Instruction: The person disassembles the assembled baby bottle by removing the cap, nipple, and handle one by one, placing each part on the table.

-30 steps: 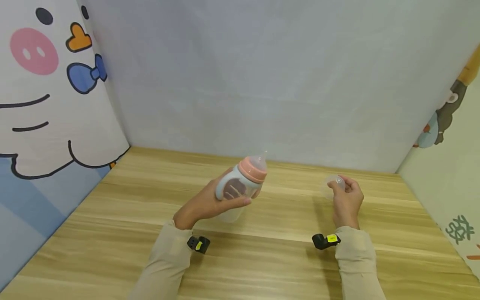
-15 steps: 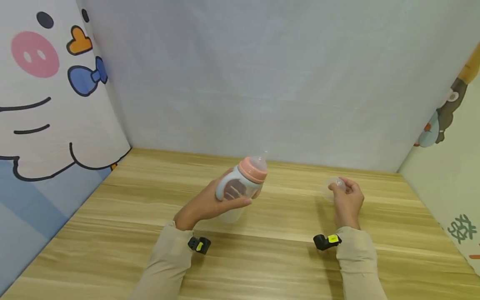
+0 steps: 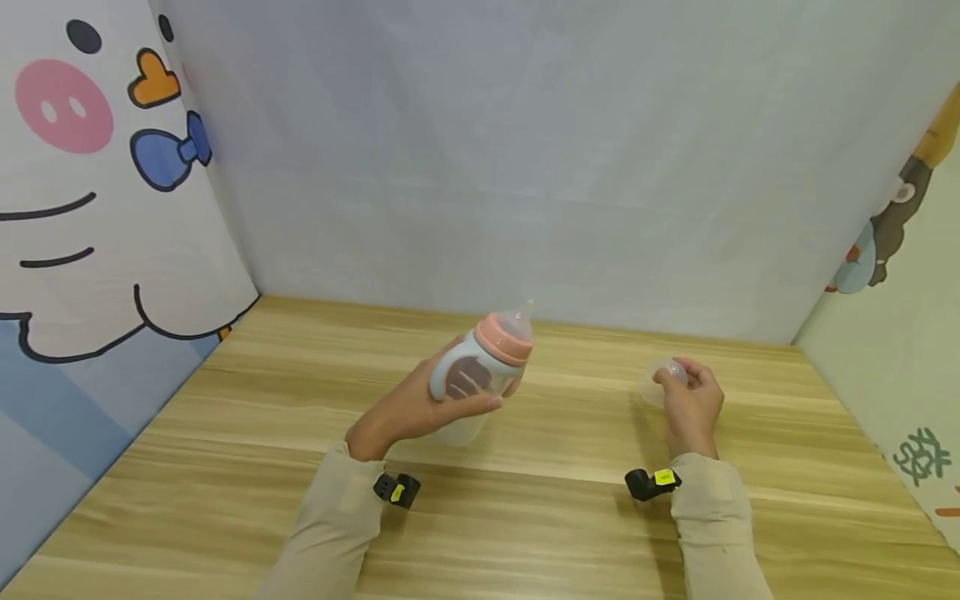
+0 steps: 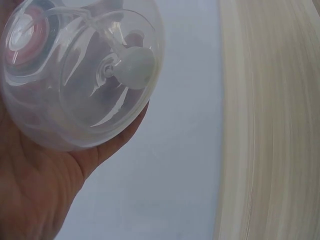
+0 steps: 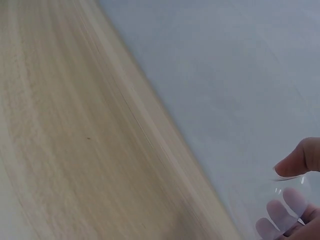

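Observation:
A baby bottle (image 3: 480,367) with a pink collar (image 3: 504,339) and a clear teat (image 3: 517,322) leans to the right above the table. My left hand (image 3: 423,408) grips it round its pale blue handle sleeve, thumb across the front. From the left wrist, the clear bottle base (image 4: 100,90) shows a tube inside ending in a whitish ball (image 4: 135,68). Off to the right, my right hand (image 3: 692,408) pinches a clear domed cap (image 3: 656,383) between thumb and fingers. Several fingertips (image 5: 280,212) show through the cap's clear wall in the right wrist view.
The wood-grain table (image 3: 525,517) runs back to a pale grey cloth wall (image 3: 525,167). A cartoon-printed panel (image 3: 97,292) stands at the left, and a pale green printed panel (image 3: 900,350) at the right. Each wrist carries a small black camera (image 3: 397,490).
The right hand has lowered the clear cap very slightly. The left hand and the bottle stay almost where they were; the view itself shifts a little.

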Demonstrator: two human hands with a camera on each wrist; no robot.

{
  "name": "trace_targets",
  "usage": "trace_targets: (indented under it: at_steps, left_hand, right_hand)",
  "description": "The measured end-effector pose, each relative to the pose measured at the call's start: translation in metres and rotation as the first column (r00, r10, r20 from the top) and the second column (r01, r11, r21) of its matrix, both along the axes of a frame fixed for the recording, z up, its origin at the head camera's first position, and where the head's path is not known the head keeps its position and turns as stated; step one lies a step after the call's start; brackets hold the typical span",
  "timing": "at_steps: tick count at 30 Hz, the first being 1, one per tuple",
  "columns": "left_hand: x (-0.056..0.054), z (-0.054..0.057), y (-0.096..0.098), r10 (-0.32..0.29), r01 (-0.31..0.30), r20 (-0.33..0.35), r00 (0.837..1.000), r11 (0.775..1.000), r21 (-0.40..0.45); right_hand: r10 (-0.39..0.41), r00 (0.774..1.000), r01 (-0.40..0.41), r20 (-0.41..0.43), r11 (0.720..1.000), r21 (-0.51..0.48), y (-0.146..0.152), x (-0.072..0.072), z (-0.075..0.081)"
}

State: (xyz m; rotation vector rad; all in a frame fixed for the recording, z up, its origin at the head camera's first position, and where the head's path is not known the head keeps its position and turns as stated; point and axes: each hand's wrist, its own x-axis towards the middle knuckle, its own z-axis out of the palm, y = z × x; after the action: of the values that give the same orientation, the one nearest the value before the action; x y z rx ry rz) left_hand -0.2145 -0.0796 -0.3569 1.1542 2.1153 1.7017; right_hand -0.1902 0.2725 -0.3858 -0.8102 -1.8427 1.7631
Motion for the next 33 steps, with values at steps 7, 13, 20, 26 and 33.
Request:
trace_targets:
  at_steps: [7,13,20,26,33]
  left_hand:
    - [0.006,-0.001,-0.009,-0.007,0.007,0.005,1.000,1.000,0.012]
    - [0.004,0.001,-0.010,-0.001,0.002,-0.022,1.000,0.999,0.033]
    - [0.004,-0.003,-0.001,-0.016,0.017,-0.015,1.000,0.999,0.042]
    - [0.003,0.001,0.002,0.009,-0.008,-0.047,0.999,0.999,0.033]
    - [0.004,0.003,-0.003,-0.012,0.012,-0.010,1.000,1.000,-0.004]
  right_hand:
    - [0.040,0.998,-0.041,0.044,0.999,0.027,-0.007,-0.001,-0.008]
    - [0.036,0.999,-0.036,0.006,0.997,0.066,-0.010,-0.007,-0.006]
    - [0.024,0.999,-0.027,0.037,0.996,0.080,-0.001,-0.002,-0.002]
    - [0.021,0.999,-0.024,0.038,0.996,0.082,0.003,0.000,-0.003]
    - [0.029,0.998,-0.034,0.059,0.996,0.088,0.002,0.002,-0.006]
